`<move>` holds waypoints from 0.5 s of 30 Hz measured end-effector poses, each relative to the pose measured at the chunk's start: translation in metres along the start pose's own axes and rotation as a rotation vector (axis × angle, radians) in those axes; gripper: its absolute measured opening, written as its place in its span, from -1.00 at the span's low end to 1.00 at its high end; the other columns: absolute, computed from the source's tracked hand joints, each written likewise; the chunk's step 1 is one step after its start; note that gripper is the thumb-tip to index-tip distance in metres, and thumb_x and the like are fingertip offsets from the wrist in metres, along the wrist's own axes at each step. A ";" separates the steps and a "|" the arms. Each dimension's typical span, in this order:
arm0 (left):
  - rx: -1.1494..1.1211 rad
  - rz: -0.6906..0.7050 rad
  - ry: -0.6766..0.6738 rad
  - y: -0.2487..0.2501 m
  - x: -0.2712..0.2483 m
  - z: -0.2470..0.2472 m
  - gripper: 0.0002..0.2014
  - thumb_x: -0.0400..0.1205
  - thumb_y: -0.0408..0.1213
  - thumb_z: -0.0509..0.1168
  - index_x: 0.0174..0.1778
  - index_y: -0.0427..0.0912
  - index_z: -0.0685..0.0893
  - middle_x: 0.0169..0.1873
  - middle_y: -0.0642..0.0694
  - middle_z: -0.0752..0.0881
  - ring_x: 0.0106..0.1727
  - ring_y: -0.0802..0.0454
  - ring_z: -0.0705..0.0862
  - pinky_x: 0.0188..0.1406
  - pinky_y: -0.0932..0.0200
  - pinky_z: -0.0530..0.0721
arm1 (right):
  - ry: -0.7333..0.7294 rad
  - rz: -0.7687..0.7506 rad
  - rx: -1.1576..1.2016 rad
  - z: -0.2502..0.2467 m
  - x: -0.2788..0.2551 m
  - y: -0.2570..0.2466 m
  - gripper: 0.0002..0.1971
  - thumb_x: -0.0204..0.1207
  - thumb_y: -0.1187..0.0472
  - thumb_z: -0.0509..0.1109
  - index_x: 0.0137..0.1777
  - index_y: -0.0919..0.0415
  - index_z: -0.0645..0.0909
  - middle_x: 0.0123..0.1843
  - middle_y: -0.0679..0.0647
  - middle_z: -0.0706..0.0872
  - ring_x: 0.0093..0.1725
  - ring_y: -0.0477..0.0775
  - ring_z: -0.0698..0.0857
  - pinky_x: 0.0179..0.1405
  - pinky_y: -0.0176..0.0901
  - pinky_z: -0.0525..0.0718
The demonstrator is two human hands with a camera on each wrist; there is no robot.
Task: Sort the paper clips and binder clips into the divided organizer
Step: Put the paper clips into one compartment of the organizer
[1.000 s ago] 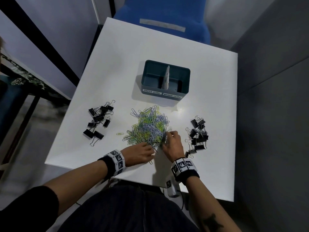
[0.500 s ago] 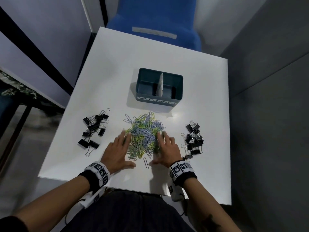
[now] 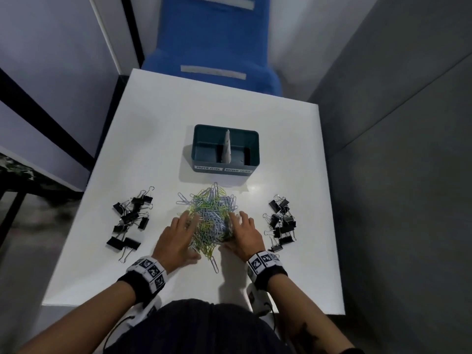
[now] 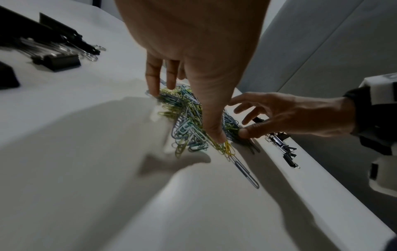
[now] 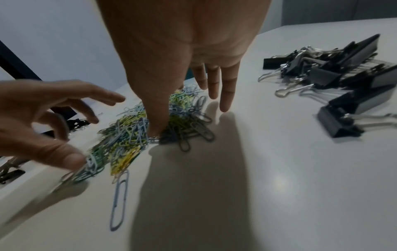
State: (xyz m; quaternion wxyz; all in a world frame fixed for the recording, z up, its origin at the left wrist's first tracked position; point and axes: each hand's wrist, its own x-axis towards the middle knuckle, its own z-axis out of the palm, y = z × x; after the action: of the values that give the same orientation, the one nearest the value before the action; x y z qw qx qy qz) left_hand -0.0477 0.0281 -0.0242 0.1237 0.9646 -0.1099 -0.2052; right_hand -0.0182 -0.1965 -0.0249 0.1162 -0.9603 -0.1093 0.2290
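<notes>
A heap of blue, green and yellow paper clips lies in the middle of the white table. My left hand presses its left flank and my right hand its right flank, fingers straight, squeezing the heap between them. One long blue clip trails out toward me. In the wrist views the left hand and right hand have fingertips on the table, thumbs against the paper clips. Black binder clips sit in a left pile and a right pile. The teal divided organizer stands behind.
A grey divider splits the organizer; front labels read paper clips on the left, binder clips on the right. Both compartments look bare. A blue chair stands past the table's far edge. Grey wall runs along the right.
Both hands went from curled at the heap's near edge to flat either side of it, then pushed inward. The heap is narrower and taller now.
</notes>
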 end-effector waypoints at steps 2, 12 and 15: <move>0.034 -0.091 -0.056 -0.007 -0.006 0.006 0.35 0.22 0.28 0.55 0.68 -0.03 -0.25 0.67 -0.29 -0.18 0.63 -0.33 0.05 0.46 -0.29 0.30 | -0.051 0.023 -0.003 -0.004 0.000 0.009 0.03 0.34 -0.15 0.56 0.66 0.03 -0.02 0.66 0.27 0.08 0.52 0.36 0.27 0.28 0.23 0.62; 0.051 -0.042 -0.064 0.022 0.031 0.008 0.27 0.22 0.13 0.61 0.69 0.07 -0.12 0.67 -0.25 -0.04 0.55 -0.33 0.22 0.28 -0.22 0.55 | -0.070 -0.025 0.009 -0.012 0.012 -0.001 -0.07 0.31 0.04 0.61 0.58 0.02 0.11 0.45 0.26 0.31 0.34 0.32 0.37 -0.01 0.18 0.71; -0.009 -0.064 -0.054 0.029 0.039 0.009 0.06 0.29 -0.08 0.63 0.62 0.05 0.13 0.60 -0.24 0.15 0.48 -0.30 0.35 0.10 -0.17 0.69 | -0.032 -0.040 0.061 -0.013 0.013 -0.005 -0.29 0.42 0.18 0.50 0.52 0.10 0.24 0.33 0.25 0.39 0.26 0.31 0.43 -0.11 0.13 0.68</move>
State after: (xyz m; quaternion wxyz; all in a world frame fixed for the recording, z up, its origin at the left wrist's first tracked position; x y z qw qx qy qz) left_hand -0.0208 -0.0110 -0.0384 0.1186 0.9612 -0.0815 -0.2353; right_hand -0.0016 -0.1907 -0.0180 0.1483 -0.9500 -0.1234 0.2454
